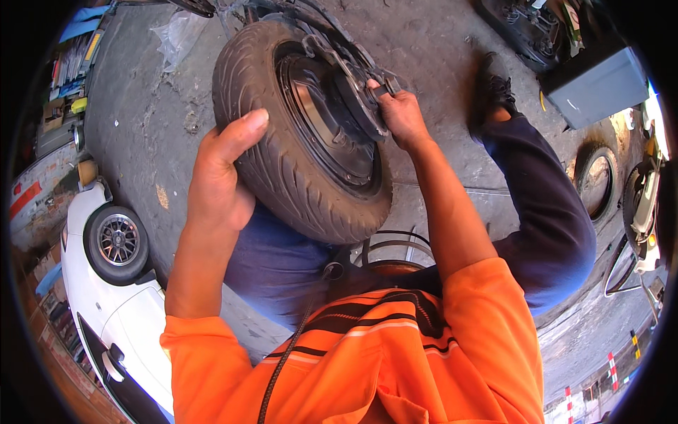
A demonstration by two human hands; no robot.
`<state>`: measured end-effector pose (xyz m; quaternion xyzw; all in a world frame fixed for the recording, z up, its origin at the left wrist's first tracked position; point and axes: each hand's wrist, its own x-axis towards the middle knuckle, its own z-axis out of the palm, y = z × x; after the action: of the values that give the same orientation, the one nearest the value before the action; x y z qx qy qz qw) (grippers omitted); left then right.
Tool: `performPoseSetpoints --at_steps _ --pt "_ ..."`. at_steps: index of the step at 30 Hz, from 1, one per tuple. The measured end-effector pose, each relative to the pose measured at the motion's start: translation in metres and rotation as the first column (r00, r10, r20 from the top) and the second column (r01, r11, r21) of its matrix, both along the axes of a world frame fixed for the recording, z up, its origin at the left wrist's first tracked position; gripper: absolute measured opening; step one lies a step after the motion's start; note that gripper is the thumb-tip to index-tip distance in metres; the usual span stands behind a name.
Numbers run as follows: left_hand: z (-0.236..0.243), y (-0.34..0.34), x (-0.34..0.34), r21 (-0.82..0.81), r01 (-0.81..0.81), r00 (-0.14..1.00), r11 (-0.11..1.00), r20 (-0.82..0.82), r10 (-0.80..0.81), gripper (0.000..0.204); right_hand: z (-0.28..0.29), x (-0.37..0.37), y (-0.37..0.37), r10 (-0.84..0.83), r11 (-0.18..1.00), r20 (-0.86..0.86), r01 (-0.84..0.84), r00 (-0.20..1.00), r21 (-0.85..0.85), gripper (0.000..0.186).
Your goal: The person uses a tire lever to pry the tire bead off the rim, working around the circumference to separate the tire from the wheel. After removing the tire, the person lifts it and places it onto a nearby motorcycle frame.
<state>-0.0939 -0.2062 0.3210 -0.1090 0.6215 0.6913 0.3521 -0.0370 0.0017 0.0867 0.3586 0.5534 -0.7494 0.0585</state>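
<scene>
A small black wheel with a treaded tyre (311,208) is tilted in front of me, above my thigh. Its dark hub (328,116) faces right, and frame parts and a cable run up from it. My left hand (222,169) is closed on the left side of the tyre, the thumb on the tread and the fingers mostly hidden. On the hub side, my right hand (402,116) pinches a dark metal piece (383,87) between thumb and fingers. That piece is too small for me to tell its exact kind.
A crumpled clear plastic bag (180,39) lies on the concrete floor at the upper left. A white car (127,311) stands at the left. On the right are a grey box (597,85), a loose tyre (597,184) and my outstretched leg with a dark shoe (496,85).
</scene>
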Motion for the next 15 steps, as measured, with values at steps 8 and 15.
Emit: performPoseSetpoints --at_steps 8,15 --pt "0.016 -0.010 0.018 -0.003 -0.075 0.995 0.997 -0.063 0.075 0.041 0.010 0.016 0.018 0.163 0.985 -0.053 -0.166 0.985 -0.050 0.047" --pt "0.030 -0.008 0.034 -0.046 0.018 0.991 0.999 -0.135 -0.024 0.052 -0.004 0.059 0.024 0.426 0.879 0.017 -0.418 0.905 0.231 0.035"
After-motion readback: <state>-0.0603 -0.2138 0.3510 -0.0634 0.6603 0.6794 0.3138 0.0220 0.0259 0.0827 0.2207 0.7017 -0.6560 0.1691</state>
